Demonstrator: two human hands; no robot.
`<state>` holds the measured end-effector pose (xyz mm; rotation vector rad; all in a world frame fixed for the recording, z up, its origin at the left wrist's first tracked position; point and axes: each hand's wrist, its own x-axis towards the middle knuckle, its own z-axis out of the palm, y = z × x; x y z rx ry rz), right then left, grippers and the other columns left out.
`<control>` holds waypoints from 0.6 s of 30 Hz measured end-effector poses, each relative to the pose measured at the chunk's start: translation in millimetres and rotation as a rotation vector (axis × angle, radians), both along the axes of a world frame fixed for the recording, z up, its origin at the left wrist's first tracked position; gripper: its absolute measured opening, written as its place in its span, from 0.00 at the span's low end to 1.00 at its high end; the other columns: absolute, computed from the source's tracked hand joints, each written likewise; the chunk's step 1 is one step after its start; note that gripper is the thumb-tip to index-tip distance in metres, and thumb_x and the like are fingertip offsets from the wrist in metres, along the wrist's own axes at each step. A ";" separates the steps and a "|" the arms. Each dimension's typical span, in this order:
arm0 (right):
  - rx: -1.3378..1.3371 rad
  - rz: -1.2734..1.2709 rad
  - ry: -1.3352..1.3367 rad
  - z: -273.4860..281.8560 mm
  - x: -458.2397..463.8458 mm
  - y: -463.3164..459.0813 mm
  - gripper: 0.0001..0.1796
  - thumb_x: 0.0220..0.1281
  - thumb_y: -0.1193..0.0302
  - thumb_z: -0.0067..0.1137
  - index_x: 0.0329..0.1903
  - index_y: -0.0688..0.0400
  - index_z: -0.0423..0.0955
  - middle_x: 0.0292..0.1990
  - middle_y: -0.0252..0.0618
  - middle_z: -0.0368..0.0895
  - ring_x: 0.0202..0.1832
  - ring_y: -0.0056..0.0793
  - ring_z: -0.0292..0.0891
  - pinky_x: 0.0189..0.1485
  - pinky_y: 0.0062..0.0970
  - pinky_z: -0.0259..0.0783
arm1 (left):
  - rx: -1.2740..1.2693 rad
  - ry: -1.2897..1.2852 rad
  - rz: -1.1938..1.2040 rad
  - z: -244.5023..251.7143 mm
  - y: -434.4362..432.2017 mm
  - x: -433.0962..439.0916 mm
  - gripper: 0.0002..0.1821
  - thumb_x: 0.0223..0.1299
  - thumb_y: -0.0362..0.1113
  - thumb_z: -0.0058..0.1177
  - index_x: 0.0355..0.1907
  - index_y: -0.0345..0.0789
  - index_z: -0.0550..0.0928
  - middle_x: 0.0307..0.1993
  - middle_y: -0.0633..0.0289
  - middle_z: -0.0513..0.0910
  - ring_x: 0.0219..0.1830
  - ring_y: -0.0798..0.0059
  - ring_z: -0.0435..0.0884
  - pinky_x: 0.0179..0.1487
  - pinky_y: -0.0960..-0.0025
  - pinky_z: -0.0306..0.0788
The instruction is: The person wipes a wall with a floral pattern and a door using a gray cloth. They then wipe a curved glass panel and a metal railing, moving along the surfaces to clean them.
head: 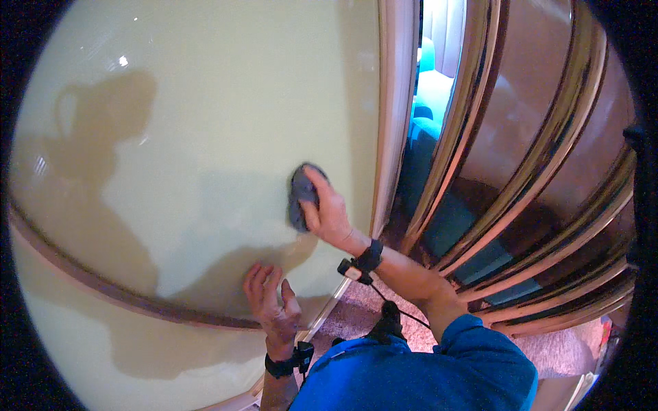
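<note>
My right hand (331, 213) grips a dark grey pad, perhaps a sponge or folded cloth (302, 198). The pad lies flat against a glossy pale green-cream wall (241, 113). Lower down, my left hand (272, 303) holds nothing, its fingers apart and slightly bent. It is beside the wall near the end of a brown horizontal rail (128, 295); whether the fingertips touch the wall I cannot tell. My own shadow falls broadly across the wall.
A pale door or opening trim (393, 123) borders the wall on the right. Beyond it stand glossy brown panels with raised mouldings (529, 205). Through the gap a brightly lit room (434, 87) shows. Carpet (354, 313) covers the floor. A cable (398, 308) hangs from my right wrist strap.
</note>
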<state>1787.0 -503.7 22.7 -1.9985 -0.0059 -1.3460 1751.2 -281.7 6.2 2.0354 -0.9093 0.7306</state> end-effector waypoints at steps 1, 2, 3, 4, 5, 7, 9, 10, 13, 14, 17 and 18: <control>-0.020 -0.039 -0.068 12.7 7.0 -16.3 0.33 0.59 0.79 0.57 0.68 0.63 0.63 0.53 0.61 0.78 0.52 0.57 0.80 0.56 0.41 0.75 | -0.009 -0.021 -0.006 -0.6 -7.3 4.8 0.18 0.54 0.23 0.58 0.49 0.35 0.82 0.55 0.52 0.80 0.61 0.48 0.73 0.67 0.48 0.66; -0.030 -0.056 -0.106 25.1 12.4 -31.4 0.32 0.59 0.78 0.56 0.68 0.63 0.63 0.53 0.61 0.78 0.51 0.57 0.80 0.55 0.40 0.75 | -0.023 -0.039 -0.018 -1.1 -14.4 7.8 0.18 0.54 0.24 0.58 0.50 0.35 0.82 0.55 0.52 0.80 0.61 0.48 0.73 0.67 0.48 0.66; -0.043 -0.075 -0.140 33.9 20.3 -50.8 0.32 0.60 0.78 0.56 0.68 0.63 0.63 0.52 0.61 0.79 0.51 0.57 0.80 0.55 0.40 0.75 | -0.038 -0.049 -0.030 -4.9 -26.5 12.9 0.18 0.55 0.24 0.58 0.50 0.35 0.82 0.55 0.52 0.80 0.61 0.48 0.74 0.67 0.48 0.66; -0.056 -0.094 -0.185 45.4 26.4 -65.7 0.31 0.61 0.78 0.56 0.68 0.63 0.64 0.51 0.61 0.79 0.50 0.56 0.81 0.54 0.40 0.75 | -0.051 -0.046 -0.014 -5.6 -35.9 15.1 0.18 0.53 0.23 0.58 0.49 0.34 0.82 0.53 0.52 0.80 0.61 0.47 0.74 0.66 0.48 0.67; -0.037 -0.095 -0.179 54.3 31.0 -80.2 0.31 0.61 0.78 0.56 0.68 0.63 0.64 0.50 0.61 0.79 0.50 0.56 0.81 0.54 0.40 0.75 | -0.065 -0.039 0.001 -8.4 -46.5 15.8 0.18 0.52 0.22 0.58 0.48 0.33 0.83 0.52 0.51 0.80 0.60 0.47 0.74 0.64 0.49 0.68; 0.000 -0.103 -0.168 68.5 41.8 -109.5 0.30 0.63 0.77 0.56 0.68 0.63 0.63 0.50 0.61 0.79 0.50 0.55 0.81 0.55 0.40 0.75 | -0.076 -0.033 0.019 -13.5 -67.2 20.4 0.18 0.51 0.21 0.57 0.47 0.32 0.83 0.50 0.51 0.80 0.60 0.47 0.74 0.63 0.49 0.69; -0.043 -0.185 -0.236 78.5 56.6 -143.3 0.29 0.64 0.75 0.57 0.67 0.61 0.64 0.48 0.60 0.80 0.49 0.55 0.81 0.53 0.42 0.75 | -0.069 -0.037 0.017 -19.3 -90.0 30.3 0.17 0.52 0.21 0.57 0.47 0.32 0.83 0.50 0.51 0.80 0.59 0.47 0.74 0.63 0.50 0.69; -0.059 -0.234 -0.260 84.2 61.3 -159.1 0.29 0.64 0.75 0.57 0.67 0.60 0.64 0.47 0.60 0.81 0.48 0.56 0.81 0.53 0.42 0.76 | -0.070 -0.049 0.009 -20.0 -98.8 36.0 0.17 0.52 0.21 0.56 0.47 0.32 0.83 0.50 0.51 0.80 0.59 0.47 0.74 0.63 0.50 0.69; -0.034 -0.369 -0.327 97.2 80.8 -210.2 0.31 0.65 0.70 0.59 0.69 0.56 0.62 0.49 0.59 0.81 0.47 0.59 0.82 0.51 0.45 0.77 | -0.071 -0.081 0.004 -27.4 -126.3 56.6 0.17 0.52 0.21 0.56 0.47 0.32 0.83 0.49 0.51 0.80 0.59 0.48 0.75 0.63 0.50 0.69; 0.017 -0.399 -0.288 97.3 82.6 -226.7 0.33 0.65 0.68 0.59 0.71 0.55 0.60 0.51 0.58 0.80 0.47 0.60 0.81 0.51 0.47 0.77 | -0.067 -0.085 0.020 -31.7 -133.4 60.9 0.16 0.52 0.21 0.56 0.46 0.32 0.83 0.49 0.51 0.80 0.58 0.48 0.75 0.62 0.50 0.69; 0.126 -0.493 -0.157 89.4 84.5 -274.6 0.33 0.66 0.62 0.59 0.71 0.51 0.58 0.45 0.57 0.84 0.41 0.62 0.82 0.44 0.52 0.77 | -0.058 -0.116 0.081 -37.5 -154.9 68.3 0.16 0.52 0.21 0.55 0.46 0.32 0.83 0.48 0.52 0.81 0.57 0.49 0.75 0.62 0.50 0.69; 0.123 -0.545 -0.096 66.9 95.0 -294.5 0.33 0.66 0.62 0.59 0.70 0.51 0.59 0.43 0.57 0.84 0.40 0.62 0.82 0.43 0.52 0.77 | -0.080 -0.155 0.078 -51.4 -170.9 81.4 0.16 0.52 0.21 0.55 0.46 0.32 0.83 0.47 0.52 0.81 0.56 0.49 0.76 0.62 0.51 0.69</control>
